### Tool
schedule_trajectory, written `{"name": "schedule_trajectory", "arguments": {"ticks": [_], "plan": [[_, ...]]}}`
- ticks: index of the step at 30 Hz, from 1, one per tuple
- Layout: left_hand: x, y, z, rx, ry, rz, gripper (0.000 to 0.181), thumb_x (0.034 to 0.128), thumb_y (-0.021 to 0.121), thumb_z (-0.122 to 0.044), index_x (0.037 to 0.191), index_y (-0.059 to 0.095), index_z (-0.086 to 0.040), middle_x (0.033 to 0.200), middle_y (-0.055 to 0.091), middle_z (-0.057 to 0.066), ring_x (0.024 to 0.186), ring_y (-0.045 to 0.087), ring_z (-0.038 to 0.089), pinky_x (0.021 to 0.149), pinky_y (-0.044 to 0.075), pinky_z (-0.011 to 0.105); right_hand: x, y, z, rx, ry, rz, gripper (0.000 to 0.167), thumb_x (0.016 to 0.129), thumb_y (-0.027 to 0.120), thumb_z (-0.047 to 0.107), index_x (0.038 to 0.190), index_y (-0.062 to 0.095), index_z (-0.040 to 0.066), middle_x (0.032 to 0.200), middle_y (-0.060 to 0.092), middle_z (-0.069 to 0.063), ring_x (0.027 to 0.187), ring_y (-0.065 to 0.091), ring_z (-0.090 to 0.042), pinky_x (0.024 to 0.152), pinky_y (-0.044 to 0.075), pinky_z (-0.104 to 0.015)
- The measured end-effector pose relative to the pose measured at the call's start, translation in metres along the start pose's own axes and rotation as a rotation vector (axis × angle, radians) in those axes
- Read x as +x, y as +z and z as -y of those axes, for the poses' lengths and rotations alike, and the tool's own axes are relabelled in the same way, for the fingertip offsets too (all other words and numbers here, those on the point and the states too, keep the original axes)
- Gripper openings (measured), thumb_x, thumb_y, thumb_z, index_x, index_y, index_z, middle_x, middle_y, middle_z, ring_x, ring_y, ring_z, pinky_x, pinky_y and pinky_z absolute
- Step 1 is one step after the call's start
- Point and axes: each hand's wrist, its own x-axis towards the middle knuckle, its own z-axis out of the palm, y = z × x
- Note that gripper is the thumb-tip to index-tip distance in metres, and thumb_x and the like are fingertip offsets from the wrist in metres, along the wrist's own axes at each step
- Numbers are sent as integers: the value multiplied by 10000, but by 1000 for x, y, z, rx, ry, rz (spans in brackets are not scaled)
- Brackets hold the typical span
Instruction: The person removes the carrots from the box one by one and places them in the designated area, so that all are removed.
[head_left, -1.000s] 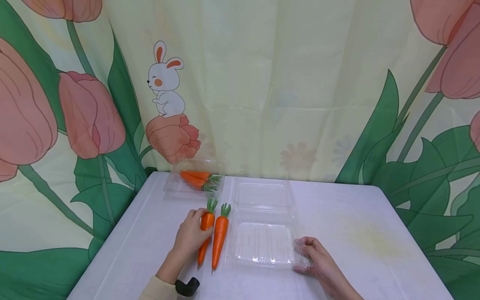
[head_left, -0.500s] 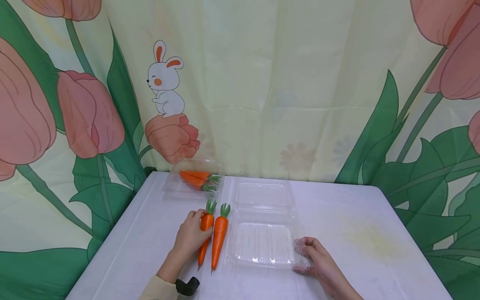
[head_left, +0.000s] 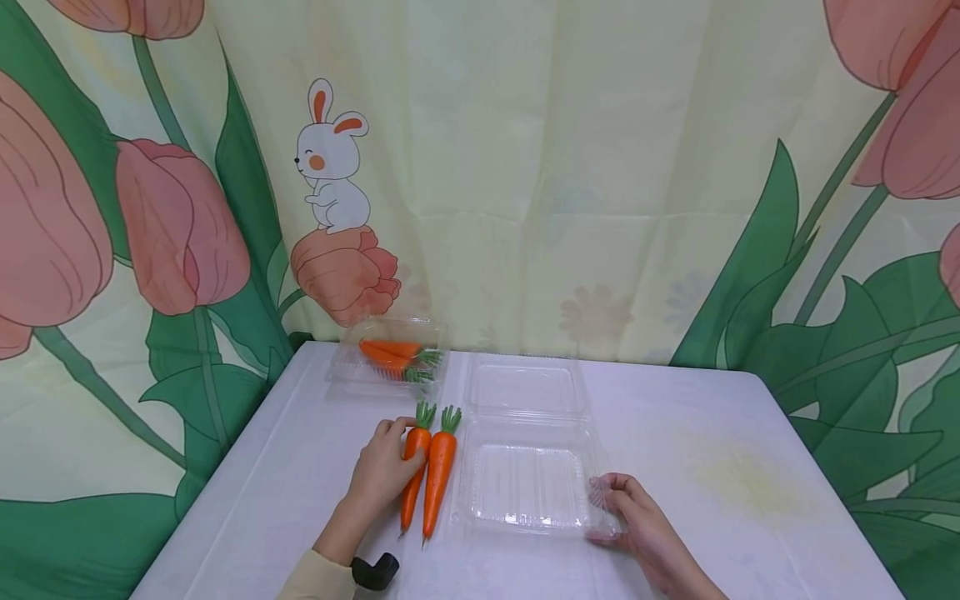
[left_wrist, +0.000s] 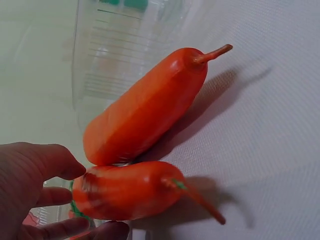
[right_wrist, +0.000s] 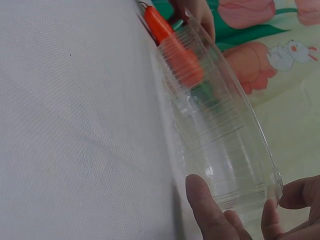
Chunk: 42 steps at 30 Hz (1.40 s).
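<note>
Two orange carrots with green tops lie side by side on the white table. My left hand grips the left carrot near its top, thumb and fingers on either side. The right carrot lies close beside it; in the left wrist view the held carrot is next to the other carrot. An opened clear plastic box stands to their right, its lid folded back. My right hand pinches the box's right edge, also seen in the right wrist view, where fingers rest along its side.
At the back left corner of the table stands a closed clear box with several carrots inside. A curtain with tulips and a rabbit hangs behind. A black object is at the left wrist.
The left carrot has shifted slightly to the right in my left hand, nearer the other carrot. My right hand and the open box have not moved.
</note>
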Motion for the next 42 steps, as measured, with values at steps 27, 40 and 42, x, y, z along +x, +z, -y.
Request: {"name": "schedule_trajectory", "arguments": {"ticks": [27, 40, 42], "plan": [[13, -20, -3, 99, 23, -45, 406, 925, 726, -293, 1280, 667, -103, 1227, 657, 160, 757, 642, 218, 652, 592, 370, 0, -8, -1, 16, 2, -15, 368, 1060, 375, 123, 1384, 334, -46, 1499, 343, -253, 1351, 355, -410, 828, 622, -507], [39, -44, 10, 84, 44, -127, 333, 960, 676, -256, 1237, 697, -72, 1172, 688, 146, 866, 668, 258, 730, 591, 434, -2, -17, -3, 37, 14, -32, 364, 1078, 375, 140, 1386, 324, -46, 1512, 344, -254, 1362, 348, -406, 828, 621, -518], [43, -48, 12, 87, 58, -144, 319, 964, 666, -248, 1224, 699, -68, 1153, 691, 145, 884, 668, 266, 731, 592, 434, -2, -20, -4, 42, 13, -34, 364, 1082, 375, 145, 1387, 322, -46, 1524, 339, -257, 1381, 347, -410, 829, 620, -522]]}}
